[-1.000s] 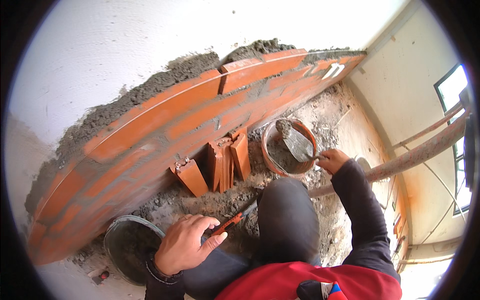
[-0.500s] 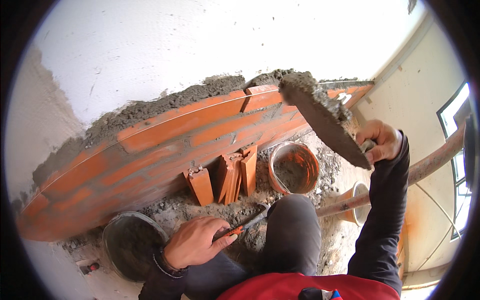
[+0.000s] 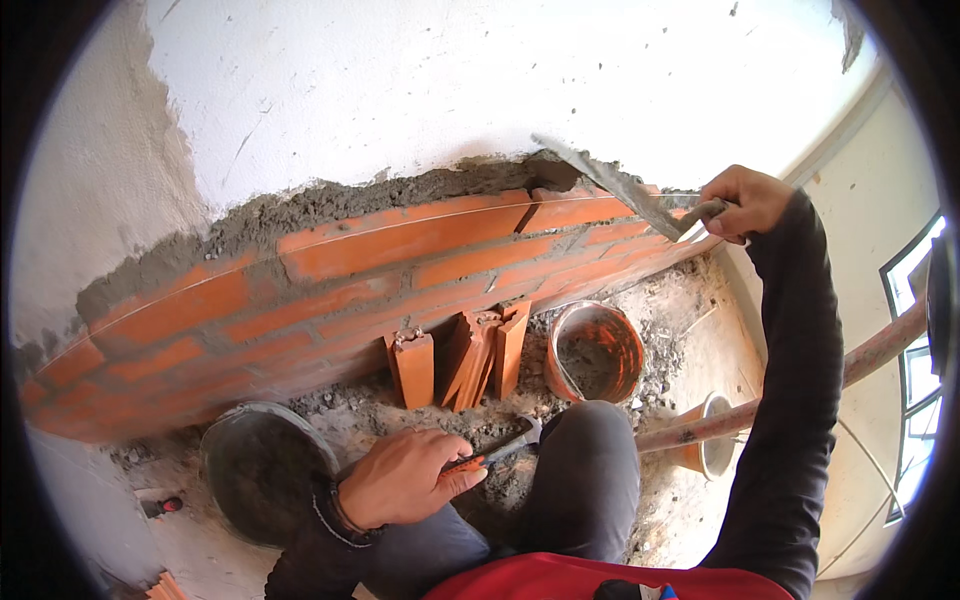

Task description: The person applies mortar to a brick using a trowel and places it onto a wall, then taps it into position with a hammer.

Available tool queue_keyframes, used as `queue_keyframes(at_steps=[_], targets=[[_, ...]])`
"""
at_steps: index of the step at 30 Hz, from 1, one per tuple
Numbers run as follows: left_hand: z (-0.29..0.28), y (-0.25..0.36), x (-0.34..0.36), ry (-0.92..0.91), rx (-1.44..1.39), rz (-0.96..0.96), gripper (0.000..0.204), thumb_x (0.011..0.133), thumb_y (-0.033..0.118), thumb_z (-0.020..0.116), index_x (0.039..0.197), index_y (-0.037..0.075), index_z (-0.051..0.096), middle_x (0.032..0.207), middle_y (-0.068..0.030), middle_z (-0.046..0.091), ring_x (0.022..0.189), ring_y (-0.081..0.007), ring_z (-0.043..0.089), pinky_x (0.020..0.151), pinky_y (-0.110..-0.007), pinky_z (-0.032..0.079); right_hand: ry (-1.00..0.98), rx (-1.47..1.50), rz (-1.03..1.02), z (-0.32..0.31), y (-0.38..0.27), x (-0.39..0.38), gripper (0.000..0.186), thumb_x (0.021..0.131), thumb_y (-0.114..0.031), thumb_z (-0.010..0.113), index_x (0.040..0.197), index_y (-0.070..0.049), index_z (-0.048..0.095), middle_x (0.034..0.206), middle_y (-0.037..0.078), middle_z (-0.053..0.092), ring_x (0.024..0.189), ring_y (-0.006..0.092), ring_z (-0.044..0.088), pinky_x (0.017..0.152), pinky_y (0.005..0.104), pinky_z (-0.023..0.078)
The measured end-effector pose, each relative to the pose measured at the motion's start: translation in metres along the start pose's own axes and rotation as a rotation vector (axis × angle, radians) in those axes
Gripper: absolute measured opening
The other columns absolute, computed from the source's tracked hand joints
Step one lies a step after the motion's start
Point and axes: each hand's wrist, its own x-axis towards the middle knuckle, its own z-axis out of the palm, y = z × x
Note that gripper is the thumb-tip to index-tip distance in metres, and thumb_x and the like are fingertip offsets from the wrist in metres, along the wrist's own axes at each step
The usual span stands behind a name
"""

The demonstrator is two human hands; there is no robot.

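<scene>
My right hand [image 3: 748, 203] is closed around the handle of a trowel [image 3: 622, 188]. Its blade is tipped nearly edge-on above the top course of the orange brick wall [image 3: 400, 240]. A bed of grey mortar [image 3: 330, 200] runs along that course, against the white wall behind, and a taut string follows the bricks' upper edge. Over my lap, my left hand [image 3: 405, 478] grips what looks like a hammer [image 3: 512, 440], with an orange and black handle and a metal head beside my knee. My fingers hide part of its handle.
Several loose orange bricks [image 3: 412, 370] stand against the wall's foot. Right of them is an orange bucket [image 3: 595, 350] with mortar inside; a dark bucket [image 3: 270, 475] stands at left. A pale bucket [image 3: 705, 450] sits near a slanting pole [image 3: 880, 350] on the right.
My right hand has moved up and forward, turning the trowel from a flat, mortar-heaped position to edge-on. Most of the mortar is off its blade. My left hand still holds the hammer.
</scene>
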Motion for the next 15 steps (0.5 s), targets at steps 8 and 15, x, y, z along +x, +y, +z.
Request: queue_keyframes(at_steps=[8,15], targets=[[0.003,-0.007,0.001,0.008,-0.010,0.033,0.036,0.093,0.039,0.062,0.096,0.003,0.062,0.090,-0.0180,0.066,0.088,-0.0384,0.063,0.079,-0.047,0.049,0.811,-0.399,-0.284,0.078,0.049,-0.031,0.018,0.078,-0.006,0.072,0.093,-0.001,0.065,0.069,0.004,0.055,0.064,0.0123,0.057,0.060,0.0306,0.046],[0.003,-0.006,0.003,-0.008,0.003,0.038,0.039,0.093,0.041,0.061,0.097,0.003,0.063,0.090,-0.0182,0.066,0.087,-0.0381,0.063,0.079,-0.047,0.049,0.889,-0.682,-0.281,0.081,0.049,-0.013,0.017,0.075,-0.014,0.076,0.085,-0.005,0.065,0.073,0.009,0.062,0.066,0.0293,0.062,0.058,0.0381,0.046]])
